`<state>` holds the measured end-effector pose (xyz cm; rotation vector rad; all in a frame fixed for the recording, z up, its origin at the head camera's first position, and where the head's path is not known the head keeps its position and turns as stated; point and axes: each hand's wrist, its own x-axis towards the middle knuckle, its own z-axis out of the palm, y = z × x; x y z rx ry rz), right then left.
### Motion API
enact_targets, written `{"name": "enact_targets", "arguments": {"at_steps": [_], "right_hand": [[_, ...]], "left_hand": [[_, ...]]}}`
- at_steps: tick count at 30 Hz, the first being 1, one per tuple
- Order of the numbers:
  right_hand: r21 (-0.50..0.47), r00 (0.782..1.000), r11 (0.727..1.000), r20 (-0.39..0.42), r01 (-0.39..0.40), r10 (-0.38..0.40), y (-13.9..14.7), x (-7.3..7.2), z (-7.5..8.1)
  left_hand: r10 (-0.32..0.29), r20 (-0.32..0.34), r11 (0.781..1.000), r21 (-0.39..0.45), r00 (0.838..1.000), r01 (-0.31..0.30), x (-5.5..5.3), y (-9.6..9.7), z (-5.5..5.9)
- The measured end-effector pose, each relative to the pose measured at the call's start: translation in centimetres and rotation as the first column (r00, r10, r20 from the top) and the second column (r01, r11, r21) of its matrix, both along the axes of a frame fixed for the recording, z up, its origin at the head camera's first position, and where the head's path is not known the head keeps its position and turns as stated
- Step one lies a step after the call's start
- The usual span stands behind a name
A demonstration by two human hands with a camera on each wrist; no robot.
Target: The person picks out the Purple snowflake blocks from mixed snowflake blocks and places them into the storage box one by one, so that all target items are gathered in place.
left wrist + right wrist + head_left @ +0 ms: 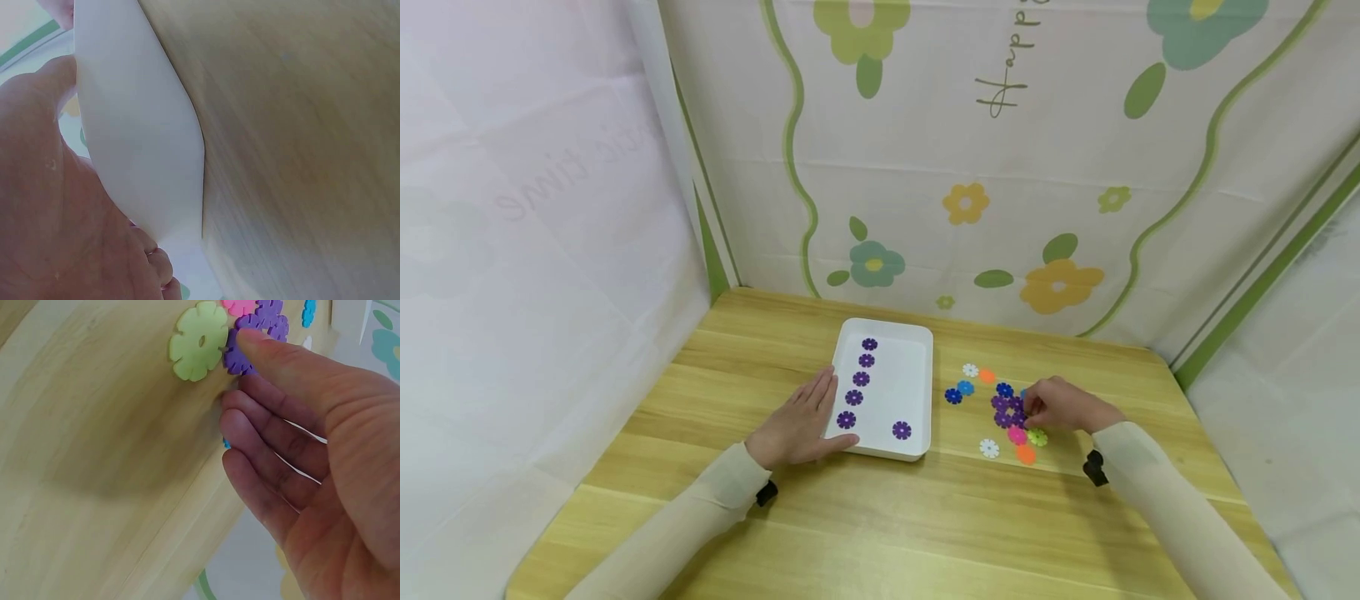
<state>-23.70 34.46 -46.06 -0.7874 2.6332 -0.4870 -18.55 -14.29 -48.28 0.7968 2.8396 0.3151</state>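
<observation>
A white rectangular tray (891,379) holds a column of purple snowflake discs (861,379) along its left side and a single purple disc (902,430) near its front right corner. My left hand (797,421) rests on the tray's front left corner, fingers straight along the left rim and thumb across the front rim. To the right of the tray, my right hand (1063,404) is at a cluster of purple discs (1002,412). In the right wrist view its thumb and index finger pinch a purple disc (234,359); the index fingertip is partly hidden.
Around the purple cluster lie pink (1017,435), yellow-green (1037,437), orange (1026,454), white (989,448) and blue discs (953,396). The wooden table (865,525) is enclosed by printed fabric walls (910,167) at the back and sides.
</observation>
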Motion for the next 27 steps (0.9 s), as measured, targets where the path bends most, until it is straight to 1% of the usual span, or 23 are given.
{"name": "enact_targets", "arguments": {"at_steps": [4,7,14,19,23,27], "right_hand": [[-0.003,1.0,1.0,0.009,0.007,-0.007,-0.4,-0.3,-0.2],[0.006,0.999,1.0,0.021,0.029,-0.029,-0.7,-0.5,-0.4],[0.022,0.994,0.996,0.062,0.087,-0.088,-1.2,-0.6,-0.4],[0.002,0.991,0.993,0.073,0.116,-0.116,-1.1,-0.7,-0.4],[-0.041,0.99,0.993,0.097,0.111,-0.106,-0.9,-0.8,-0.3],[-0.056,0.994,0.996,0.093,0.067,-0.062,-0.6,-1.0,0.1]], "left_hand": [[-0.003,-0.013,1.0,-0.002,1.0,0.003,-0.2,-0.1,-0.5],[-0.005,-0.015,1.0,-0.023,1.0,0.005,-0.2,-0.1,-0.6],[-0.002,0.003,1.0,-0.026,1.0,0.002,0.1,0.0,0.1],[0.0,0.01,0.999,-0.032,1.0,0.001,0.1,0.1,0.4],[-0.005,0.002,0.999,-0.038,1.0,0.005,0.1,0.1,0.3],[-0.005,-0.003,0.999,-0.042,1.0,0.004,0.1,0.0,0.2]]}}
